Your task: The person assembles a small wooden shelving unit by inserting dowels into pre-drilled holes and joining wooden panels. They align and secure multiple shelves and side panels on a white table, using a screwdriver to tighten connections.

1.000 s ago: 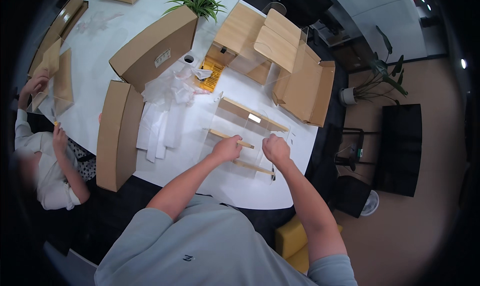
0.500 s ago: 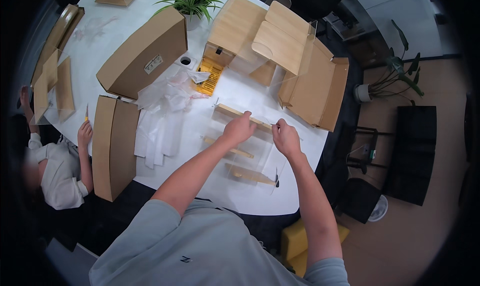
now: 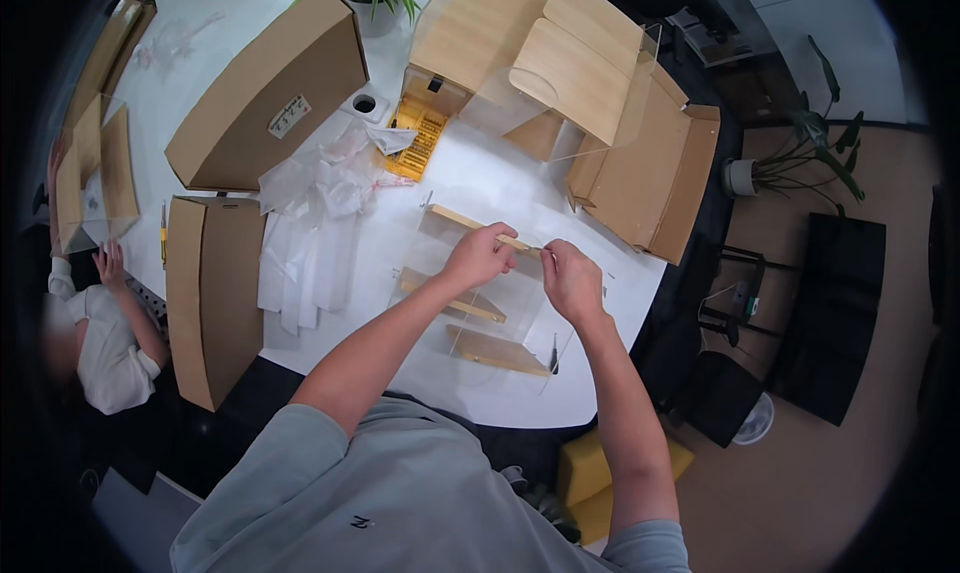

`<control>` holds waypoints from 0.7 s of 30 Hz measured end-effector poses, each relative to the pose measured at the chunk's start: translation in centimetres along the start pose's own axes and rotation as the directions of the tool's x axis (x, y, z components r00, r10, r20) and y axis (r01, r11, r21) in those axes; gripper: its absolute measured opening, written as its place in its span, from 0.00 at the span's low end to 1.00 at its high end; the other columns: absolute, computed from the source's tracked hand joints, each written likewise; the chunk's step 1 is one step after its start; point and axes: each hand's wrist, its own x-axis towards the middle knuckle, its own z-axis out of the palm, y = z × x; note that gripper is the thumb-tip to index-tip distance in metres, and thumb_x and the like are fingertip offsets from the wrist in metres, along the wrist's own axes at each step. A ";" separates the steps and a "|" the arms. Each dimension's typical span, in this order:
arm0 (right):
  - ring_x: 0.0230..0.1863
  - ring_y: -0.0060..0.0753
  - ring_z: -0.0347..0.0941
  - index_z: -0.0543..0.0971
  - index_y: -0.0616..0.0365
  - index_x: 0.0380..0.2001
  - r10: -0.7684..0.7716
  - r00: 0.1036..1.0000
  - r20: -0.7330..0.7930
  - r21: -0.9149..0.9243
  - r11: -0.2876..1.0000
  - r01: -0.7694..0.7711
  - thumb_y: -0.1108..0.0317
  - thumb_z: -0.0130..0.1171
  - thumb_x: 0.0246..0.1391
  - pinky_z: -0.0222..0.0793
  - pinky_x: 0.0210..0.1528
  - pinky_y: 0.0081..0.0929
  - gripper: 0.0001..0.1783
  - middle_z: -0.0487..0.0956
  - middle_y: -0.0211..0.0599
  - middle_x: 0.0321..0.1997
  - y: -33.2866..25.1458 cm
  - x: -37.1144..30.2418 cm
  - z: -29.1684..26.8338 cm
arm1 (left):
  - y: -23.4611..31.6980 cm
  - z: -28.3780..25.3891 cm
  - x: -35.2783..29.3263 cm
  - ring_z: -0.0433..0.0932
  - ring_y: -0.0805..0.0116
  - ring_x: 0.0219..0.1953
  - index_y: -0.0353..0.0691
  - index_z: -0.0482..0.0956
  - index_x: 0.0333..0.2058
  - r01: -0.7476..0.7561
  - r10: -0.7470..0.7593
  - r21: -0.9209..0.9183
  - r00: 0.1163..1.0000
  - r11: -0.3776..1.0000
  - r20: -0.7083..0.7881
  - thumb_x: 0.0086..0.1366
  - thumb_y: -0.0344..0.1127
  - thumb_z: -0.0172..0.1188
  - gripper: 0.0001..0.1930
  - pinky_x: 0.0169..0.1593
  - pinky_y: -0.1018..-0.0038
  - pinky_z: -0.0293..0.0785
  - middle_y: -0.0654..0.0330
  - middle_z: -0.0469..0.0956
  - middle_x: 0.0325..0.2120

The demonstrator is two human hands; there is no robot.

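A shelf frame of clear plastic panels (image 3: 520,323) stands on the white table in front of me, with narrow pale wooden boards between the panels. My left hand (image 3: 482,258) is closed around the far wooden board (image 3: 458,217) near its right end. My right hand (image 3: 573,281) pinches something small and thin against that same end; my fingers mostly hide it. The middle board (image 3: 455,300) and the near board (image 3: 495,351) lie closer to me. A small dark tool (image 3: 554,361) is by the near board's right end.
Left of the frame lie crumpled clear plastic bags (image 3: 325,188) and a yellow case of small bits (image 3: 422,141). Cardboard boxes (image 3: 275,93) stand beyond them. At far right are a wood-and-clear-plastic unit (image 3: 580,63) and an open carton (image 3: 655,173). Another person's hand (image 3: 110,263) is at left.
My view has shifted slightly, while both hands stay at the far board's right end. The other person has let go of the yellow-handled tool, which now lies on the table.
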 end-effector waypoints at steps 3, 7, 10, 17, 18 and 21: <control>0.34 0.53 0.80 0.78 0.59 0.32 -0.074 0.997 0.026 -0.045 0.996 0.075 0.67 0.56 0.63 0.76 0.37 0.46 0.08 0.82 0.44 0.32 0.2 0.3 0.1 | 0.1 0.0 0.0 0.85 0.72 0.31 0.37 0.77 0.54 0.002 -0.002 0.009 1.000 1.000 -0.004 0.70 0.30 0.53 0.16 0.37 0.75 0.78 0.56 0.87 0.29; 0.34 0.52 0.80 0.77 0.59 0.30 -0.133 0.988 0.078 -0.131 0.981 0.143 0.68 0.56 0.62 0.75 0.36 0.47 0.08 0.81 0.45 0.32 0.1 0.6 -0.1 | 0.1 -0.1 0.0 0.85 0.72 0.31 0.37 0.77 0.54 0.007 -0.007 0.009 1.000 1.000 0.004 0.70 0.30 0.53 0.16 0.38 0.74 0.79 0.56 0.87 0.29; 0.34 0.51 0.80 0.76 0.59 0.30 -0.177 0.980 0.095 -0.166 0.968 0.190 0.69 0.54 0.62 0.76 0.35 0.47 0.07 0.80 0.44 0.32 0.2 0.6 -0.1 | 0.0 -0.1 0.0 0.85 0.71 0.31 0.36 0.76 0.54 -0.011 0.011 0.029 1.000 1.000 0.013 0.70 0.30 0.53 0.16 0.38 0.74 0.79 0.56 0.87 0.29; 0.33 0.47 0.80 0.74 0.58 0.31 -0.262 0.954 0.147 -0.255 0.922 0.292 0.71 0.52 0.61 0.76 0.32 0.44 0.05 0.79 0.42 0.30 0.2 0.8 -0.5 | 0.4 -0.3 -0.2 0.85 0.71 0.31 0.36 0.77 0.54 0.005 -0.005 0.014 1.000 1.000 0.010 0.70 0.29 0.53 0.15 0.40 0.74 0.80 0.56 0.87 0.29; 0.33 0.46 0.80 0.74 0.58 0.31 -0.269 0.951 0.154 -0.260 0.917 0.302 0.71 0.52 0.60 0.76 0.32 0.44 0.05 0.79 0.42 0.29 0.3 0.8 -0.4 | 0.3 -0.3 -0.2 0.85 0.71 0.31 0.36 0.77 0.54 0.005 -0.005 0.012 1.000 1.000 0.010 0.70 0.29 0.52 0.15 0.40 0.74 0.80 0.56 0.87 0.29; 0.32 0.46 0.80 0.74 0.58 0.31 -0.281 0.944 0.171 -0.274 0.907 0.320 0.70 0.52 0.60 0.76 0.31 0.44 0.05 0.79 0.42 0.28 0.3 1.0 -0.5 | 0.3 -0.3 -0.2 0.85 0.71 0.31 0.36 0.77 0.54 -0.003 0.003 0.022 1.000 1.000 0.009 0.70 0.29 0.52 0.15 0.40 0.74 0.80 0.56 0.87 0.29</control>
